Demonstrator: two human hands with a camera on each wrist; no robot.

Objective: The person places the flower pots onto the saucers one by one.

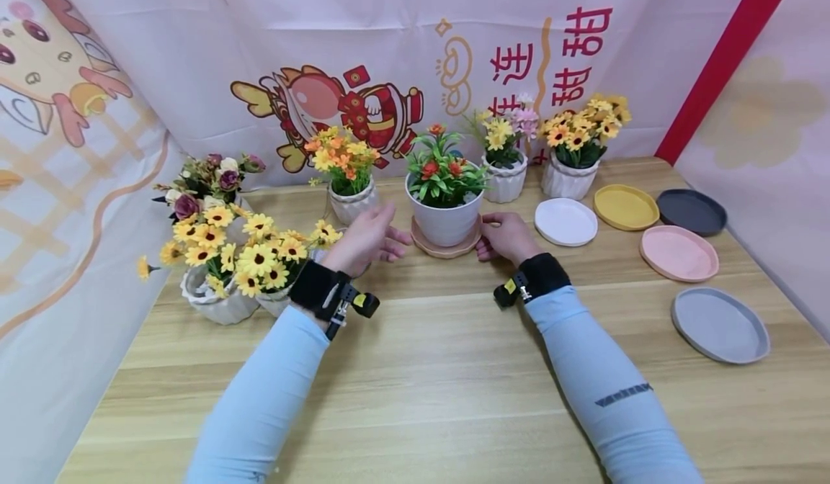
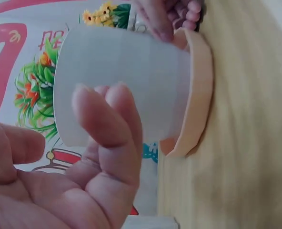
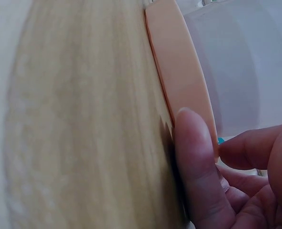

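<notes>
A white pot [image 1: 446, 223] with green leaves and red flowers [image 1: 447, 171] stands in an orange-pink saucer [image 1: 447, 251] toward the back of the table. My right hand [image 1: 508, 235] pinches the right side of this saucer; in the right wrist view one digit lies along its outer wall and another meets the rim. To the left of the pot is my left hand [image 1: 371, 239], apart from it, fingers loosely bent with nothing held. The left wrist view shows the pot's smooth side [image 2: 126, 76] beyond those fingers, sitting inside the saucer [image 2: 200, 90].
Yellow flowers in white pots [image 1: 223, 307] crowd the left, behind them purple roses [image 1: 188, 204]. An orange-flowered pot [image 1: 353, 202] and two more pots [image 1: 570, 179] line the back. On the right lie white [image 1: 565, 222], yellow [image 1: 625, 207], dark [image 1: 692, 212], pink [image 1: 679, 253] and grey [image 1: 720, 325] saucers.
</notes>
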